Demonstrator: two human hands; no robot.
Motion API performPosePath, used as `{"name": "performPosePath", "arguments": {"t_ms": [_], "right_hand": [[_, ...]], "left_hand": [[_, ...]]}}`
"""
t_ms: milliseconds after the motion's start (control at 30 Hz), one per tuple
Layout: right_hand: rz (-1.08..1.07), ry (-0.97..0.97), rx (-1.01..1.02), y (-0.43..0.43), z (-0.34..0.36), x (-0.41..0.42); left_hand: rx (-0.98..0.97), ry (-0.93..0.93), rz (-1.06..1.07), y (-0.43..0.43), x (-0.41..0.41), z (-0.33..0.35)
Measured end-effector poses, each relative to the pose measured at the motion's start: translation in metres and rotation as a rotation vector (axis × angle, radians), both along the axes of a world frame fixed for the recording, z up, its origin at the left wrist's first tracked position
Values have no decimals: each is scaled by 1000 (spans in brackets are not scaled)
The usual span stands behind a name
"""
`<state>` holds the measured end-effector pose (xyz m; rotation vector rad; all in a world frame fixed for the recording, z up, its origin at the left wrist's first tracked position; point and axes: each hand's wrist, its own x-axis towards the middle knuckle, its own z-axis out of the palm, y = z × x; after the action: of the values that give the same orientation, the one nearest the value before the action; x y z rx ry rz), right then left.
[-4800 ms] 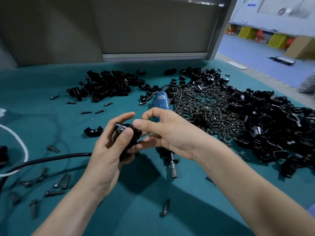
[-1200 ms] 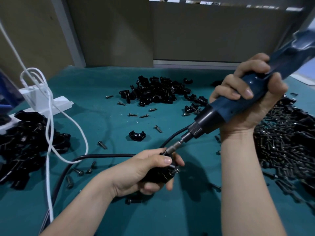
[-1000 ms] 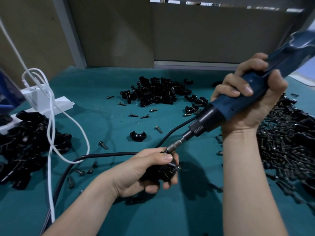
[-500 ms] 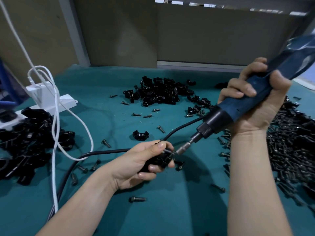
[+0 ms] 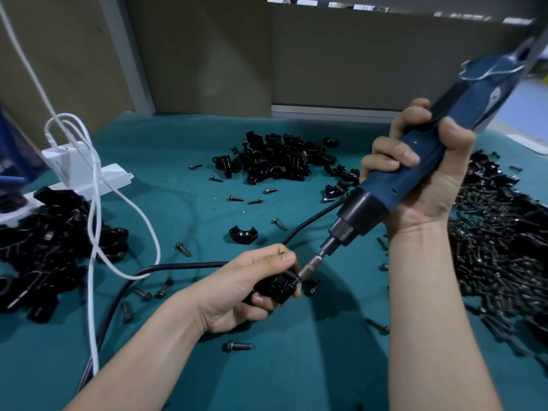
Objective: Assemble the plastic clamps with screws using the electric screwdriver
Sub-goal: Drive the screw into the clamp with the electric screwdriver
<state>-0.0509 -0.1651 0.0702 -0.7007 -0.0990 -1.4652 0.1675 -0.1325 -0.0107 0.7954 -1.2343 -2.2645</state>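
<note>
My left hand (image 5: 243, 287) grips a black plastic clamp (image 5: 277, 287) just above the teal table (image 5: 296, 366), fingers curled round it. My right hand (image 5: 421, 176) holds the blue electric screwdriver (image 5: 415, 170) tilted down to the left. Its bit (image 5: 311, 266) meets the clamp's upper right side, where a screw sits. The clamp is mostly hidden by my fingers.
A pile of black clamp halves (image 5: 275, 158) lies at the back, a heap of screws (image 5: 498, 247) on the right, more clamps (image 5: 44, 256) on the left. A white power strip (image 5: 89, 176) and white cable (image 5: 95, 232) sit left. The black tool cord (image 5: 178, 266) and loose screws (image 5: 237, 346) lie near my hands.
The bit tip, apart from the clamp half a second ago, now touches it. My view has shifted slightly; both hands keep their grips.
</note>
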Motion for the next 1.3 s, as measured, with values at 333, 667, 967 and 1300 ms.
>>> {"name": "performPosePath", "arguments": {"t_ms": [333,667,967,1300], "right_hand": [[76,-43,-30,0,0,3],[90,-51,-34,-2,-1,6],[97,-39,-48,-3,-2,7],[107,-34,-69,-4,-2,10]], "left_hand": [[14,-56,-3,0,-1,1],[-4,-81,1,-1,-1,2],[8,-68,18,-1,0,1],[35,-33,35,-1,0,-1]]}}
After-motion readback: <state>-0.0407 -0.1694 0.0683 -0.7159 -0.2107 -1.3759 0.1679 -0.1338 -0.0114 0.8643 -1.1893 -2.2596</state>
